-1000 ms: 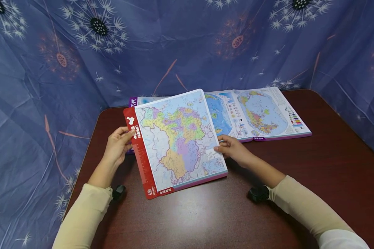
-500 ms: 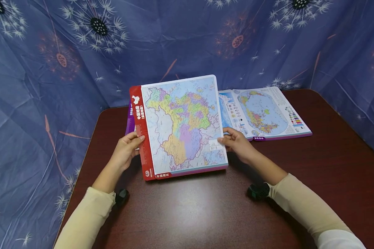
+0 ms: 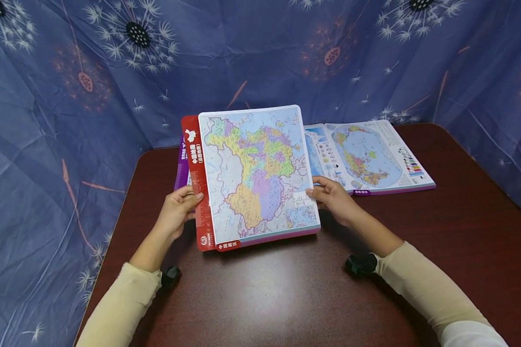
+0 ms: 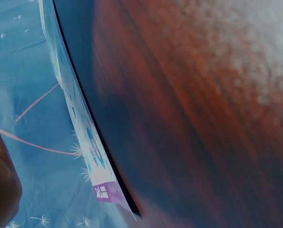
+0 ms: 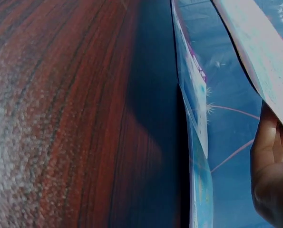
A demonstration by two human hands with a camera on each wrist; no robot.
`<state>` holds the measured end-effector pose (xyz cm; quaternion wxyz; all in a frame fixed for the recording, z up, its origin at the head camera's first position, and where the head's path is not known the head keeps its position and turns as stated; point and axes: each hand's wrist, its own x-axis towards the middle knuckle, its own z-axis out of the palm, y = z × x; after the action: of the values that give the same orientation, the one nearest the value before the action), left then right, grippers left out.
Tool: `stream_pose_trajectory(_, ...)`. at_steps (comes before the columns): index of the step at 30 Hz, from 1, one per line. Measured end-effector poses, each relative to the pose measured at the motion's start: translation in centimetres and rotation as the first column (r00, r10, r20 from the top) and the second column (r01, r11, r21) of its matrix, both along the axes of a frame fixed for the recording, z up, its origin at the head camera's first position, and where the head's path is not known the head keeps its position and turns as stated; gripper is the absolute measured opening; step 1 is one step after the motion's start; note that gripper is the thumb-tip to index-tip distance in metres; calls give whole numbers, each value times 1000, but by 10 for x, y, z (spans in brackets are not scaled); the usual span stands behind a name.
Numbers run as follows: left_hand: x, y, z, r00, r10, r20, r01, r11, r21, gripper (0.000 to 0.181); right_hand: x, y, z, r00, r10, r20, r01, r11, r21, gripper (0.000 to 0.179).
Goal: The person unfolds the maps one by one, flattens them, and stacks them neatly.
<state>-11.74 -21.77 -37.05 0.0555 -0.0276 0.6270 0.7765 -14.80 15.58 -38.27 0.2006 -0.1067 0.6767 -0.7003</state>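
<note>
A map booklet with a red side strip and a coloured map on its front is held up, tilted, above the table. My left hand pinches the red strip, thumb on the front and fingers mostly hidden behind. On the opposite edge my right hand pinches the booklet near its lower corner. In the right wrist view, the fingers of that hand are at the edge of the map booklet. The left wrist view shows only part of the left hand.
Behind the booklet, a second map booklet with purple trim lies unfolded along the back of the dark wooden table. The held booklet covers its left part. A blue dandelion-print curtain hangs close behind the table's back edge.
Both hands have lifted and straightened the map booklet, raising its top and moving it slightly right. In the last half second its front panel shifted a little right against the red strip.
</note>
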Motion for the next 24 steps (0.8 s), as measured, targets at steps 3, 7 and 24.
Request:
stream_pose_trajectory(3, -1, 0, 0, 1000, -4, -7, 4, 1000, 19, 20, 0, 2, 0, 1000, 5, 9, -5, 1000, -1, 38)
stream_pose_trajectory(7, -1, 0, 0, 1000, -10, -3, 10, 999, 41, 20, 0, 3, 1, 999, 23, 32, -22, 999, -36, 33)
stream_pose_trajectory(24, 0, -6, 1, 999, -13, -45, 18, 993, 120, 24, -2, 15, 12, 984, -179, 25, 180, 980, -83, 7)
